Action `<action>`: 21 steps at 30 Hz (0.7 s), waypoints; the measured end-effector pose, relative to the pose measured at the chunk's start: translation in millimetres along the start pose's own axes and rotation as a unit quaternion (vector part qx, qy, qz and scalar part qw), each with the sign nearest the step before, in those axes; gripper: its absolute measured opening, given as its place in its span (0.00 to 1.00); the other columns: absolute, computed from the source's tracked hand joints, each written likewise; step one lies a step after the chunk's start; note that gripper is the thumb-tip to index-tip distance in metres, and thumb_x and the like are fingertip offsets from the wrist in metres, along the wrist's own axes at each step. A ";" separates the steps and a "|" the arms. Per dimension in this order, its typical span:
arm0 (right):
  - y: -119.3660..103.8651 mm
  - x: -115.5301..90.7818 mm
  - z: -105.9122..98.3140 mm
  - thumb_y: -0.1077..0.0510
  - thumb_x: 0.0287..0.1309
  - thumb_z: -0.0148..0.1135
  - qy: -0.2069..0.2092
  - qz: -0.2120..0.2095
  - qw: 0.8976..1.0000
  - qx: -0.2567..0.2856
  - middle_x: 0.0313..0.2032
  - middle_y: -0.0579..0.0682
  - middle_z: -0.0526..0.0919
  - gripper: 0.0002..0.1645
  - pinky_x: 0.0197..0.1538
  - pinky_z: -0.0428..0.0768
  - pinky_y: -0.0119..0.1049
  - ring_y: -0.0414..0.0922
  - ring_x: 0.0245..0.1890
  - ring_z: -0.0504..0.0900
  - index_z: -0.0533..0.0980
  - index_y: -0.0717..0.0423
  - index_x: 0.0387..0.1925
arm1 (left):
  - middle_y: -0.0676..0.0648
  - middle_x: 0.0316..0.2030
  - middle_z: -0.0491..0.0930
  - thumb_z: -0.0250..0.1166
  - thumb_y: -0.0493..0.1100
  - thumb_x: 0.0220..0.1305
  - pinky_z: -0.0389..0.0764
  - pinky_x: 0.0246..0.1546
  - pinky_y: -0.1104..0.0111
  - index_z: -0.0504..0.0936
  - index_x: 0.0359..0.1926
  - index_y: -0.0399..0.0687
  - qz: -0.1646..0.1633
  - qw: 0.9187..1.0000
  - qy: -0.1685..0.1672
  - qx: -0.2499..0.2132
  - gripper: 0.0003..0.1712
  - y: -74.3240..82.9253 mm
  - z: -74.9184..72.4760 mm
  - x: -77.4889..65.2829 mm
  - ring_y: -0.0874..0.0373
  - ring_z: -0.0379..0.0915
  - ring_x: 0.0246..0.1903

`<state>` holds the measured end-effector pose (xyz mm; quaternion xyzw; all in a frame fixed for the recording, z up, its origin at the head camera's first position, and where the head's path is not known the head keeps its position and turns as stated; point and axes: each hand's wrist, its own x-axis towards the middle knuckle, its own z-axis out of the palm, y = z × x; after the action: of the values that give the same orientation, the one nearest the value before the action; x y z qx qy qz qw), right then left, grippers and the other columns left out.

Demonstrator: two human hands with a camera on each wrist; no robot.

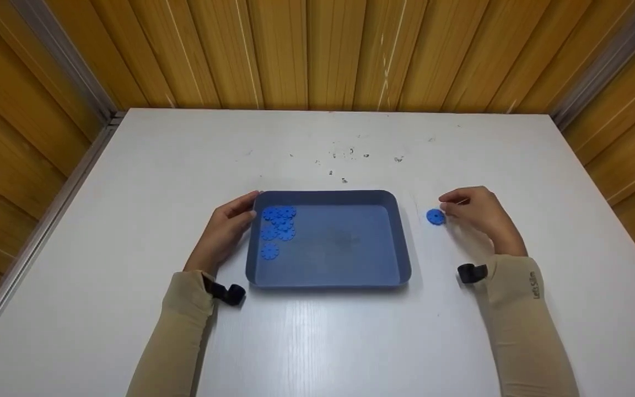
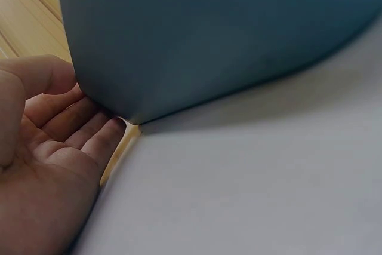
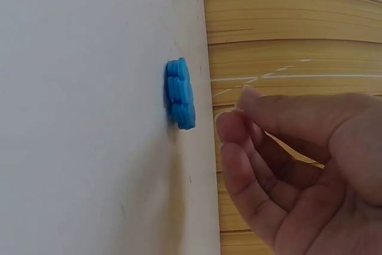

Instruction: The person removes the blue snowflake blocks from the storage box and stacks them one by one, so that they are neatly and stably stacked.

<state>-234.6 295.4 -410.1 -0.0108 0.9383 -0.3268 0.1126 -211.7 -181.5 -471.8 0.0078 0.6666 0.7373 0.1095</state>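
Outside the left end of a shallow grey-blue tray (image 1: 328,280) is my left hand (image 1: 224,229), its thumb and fingers touching the wall near the far corner. In the left wrist view, the thumb and fingertips of that hand (image 2: 57,141) meet the tray's outer wall (image 2: 197,46). Several blue notched plastic discs (image 1: 270,251) lie along the tray's left side, some overlapping. Right of the tray, a small stack of blue notched discs (image 1: 435,216) sits on the table. Beside it my right hand (image 1: 477,212) hovers with loosely bent fingers; the right wrist view shows a gap between fingertips and stack (image 3: 180,94).
The white table (image 1: 339,336) has dark scuff marks (image 1: 350,154) beyond the tray. Yellow wood-look panels (image 1: 328,55) stand behind and at both sides. Black wrist cameras (image 1: 232,294) are strapped at both sleeves.
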 end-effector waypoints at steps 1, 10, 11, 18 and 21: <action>-2.0 -0.1 -0.6 0.51 0.65 0.57 0.000 -0.001 1.000 0.003 0.48 0.62 0.82 0.22 0.47 0.75 0.32 0.52 0.46 0.79 0.78 0.61 0.53 | 0.49 0.69 0.64 0.51 0.32 0.69 0.60 0.72 0.64 0.65 0.69 0.47 0.001 1.000 -0.001 -0.002 0.29 0.2 0.2 -0.1 0.58 0.57 0.70; -24.8 -3.3 0.1 0.47 0.64 0.58 0.007 -0.042 0.999 0.016 0.46 0.62 0.84 0.24 0.50 0.75 0.37 0.52 0.46 0.82 0.77 0.60 0.54 | 0.47 0.70 0.63 0.51 0.31 0.68 0.61 0.71 0.64 0.64 0.70 0.44 0.014 1.000 -0.003 0.000 0.29 -0.8 -0.5 0.2 0.57 0.57 0.70; -27.8 -2.9 0.4 0.47 0.64 0.58 0.006 -0.047 0.999 0.014 0.46 0.62 0.84 0.25 0.49 0.76 0.36 0.52 0.45 0.82 0.77 0.60 0.54 | 0.48 0.70 0.63 0.51 0.31 0.68 0.61 0.71 0.64 0.64 0.70 0.45 0.013 1.000 -0.002 0.000 0.29 -0.9 -0.6 0.1 0.57 0.57 0.70; -53.6 0.2 4.3 0.50 0.65 0.58 -0.015 -0.075 0.997 0.007 0.45 0.61 0.84 0.23 0.50 0.79 0.38 0.54 0.46 0.82 0.77 0.61 0.54 | 0.48 0.69 0.64 0.52 0.32 0.68 0.61 0.71 0.64 0.65 0.69 0.46 0.010 1.000 0.000 0.003 0.29 -1.0 -1.1 -0.2 0.57 0.58 0.69; -65.5 1.0 7.3 0.53 0.64 0.59 -0.021 -0.092 0.996 0.006 0.46 0.61 0.84 0.21 0.50 0.80 0.41 0.54 0.45 0.82 0.78 0.61 0.54 | 0.48 0.69 0.65 0.52 0.32 0.68 0.61 0.71 0.64 0.65 0.69 0.47 0.010 1.000 -0.001 0.002 0.28 -1.2 -1.3 -0.1 0.57 0.58 0.69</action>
<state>-237.5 239.4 -375.5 -0.1031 0.9289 -0.3407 0.1021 -211.7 -182.8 -473.1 0.0157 0.6677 0.7371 0.1026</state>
